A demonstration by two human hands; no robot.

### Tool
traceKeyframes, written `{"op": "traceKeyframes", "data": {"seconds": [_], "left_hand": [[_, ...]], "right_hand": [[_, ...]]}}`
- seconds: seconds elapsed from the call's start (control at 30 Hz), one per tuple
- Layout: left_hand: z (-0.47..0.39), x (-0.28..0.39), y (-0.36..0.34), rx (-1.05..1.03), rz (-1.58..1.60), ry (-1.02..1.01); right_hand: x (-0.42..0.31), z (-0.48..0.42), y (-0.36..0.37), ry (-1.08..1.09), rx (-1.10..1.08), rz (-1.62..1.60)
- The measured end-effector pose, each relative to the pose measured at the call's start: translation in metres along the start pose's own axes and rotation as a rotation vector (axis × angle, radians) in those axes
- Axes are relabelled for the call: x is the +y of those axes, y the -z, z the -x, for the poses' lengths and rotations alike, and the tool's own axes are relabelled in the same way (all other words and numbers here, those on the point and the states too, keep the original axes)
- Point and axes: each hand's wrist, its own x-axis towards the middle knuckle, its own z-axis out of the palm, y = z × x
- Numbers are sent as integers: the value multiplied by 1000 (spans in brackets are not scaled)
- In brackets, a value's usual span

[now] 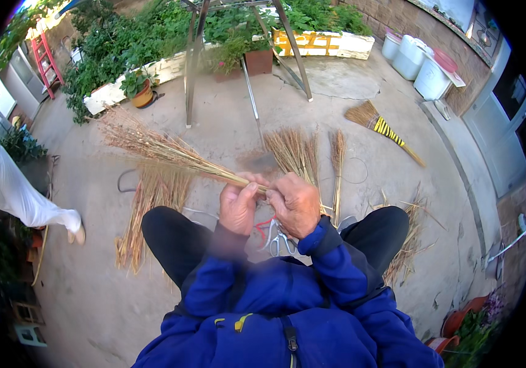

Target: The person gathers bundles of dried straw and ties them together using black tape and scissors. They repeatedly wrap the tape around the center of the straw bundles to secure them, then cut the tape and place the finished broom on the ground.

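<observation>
A bundle of dry broom straw points up to the left, its bushy seed heads at the far end. My left hand grips its stalks from below, thumb on top. Close beside it, my right hand is closed around the stalk ends. Beneath my hands, scissors with pale handles and a red-handled tool lie on the ground, partly hidden. A pile of straw lies by my left knee. In front of my right hand are a fanned straw bundle and a thin bundle.
A finished broom with yellow-black binding lies at the right front. Loose straw cuttings are by my right knee. A metal frame stands ahead, near a long-handled tool. A person in white trousers is at the left.
</observation>
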Motion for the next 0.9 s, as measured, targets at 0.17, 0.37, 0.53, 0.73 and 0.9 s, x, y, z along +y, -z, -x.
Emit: {"op": "traceKeyframes", "data": {"seconds": [0.17, 0.37, 0.53, 0.73, 0.9], "left_hand": [[-1, 1, 8, 25, -20, 10], [-6, 5, 11, -26, -50, 33], [-8, 2, 18, -51, -98, 35], [-12, 2, 15, 29, -156, 90], [-9, -8, 4, 43, -74, 116]], "right_hand": [[5, -7, 1, 39, 75, -1], [30, -4, -4, -533, -454, -631], [31, 9, -14, -696, -461, -859], [36, 18, -30, -744, -364, -895], [37, 15, -26, -960, -348, -1108]]}}
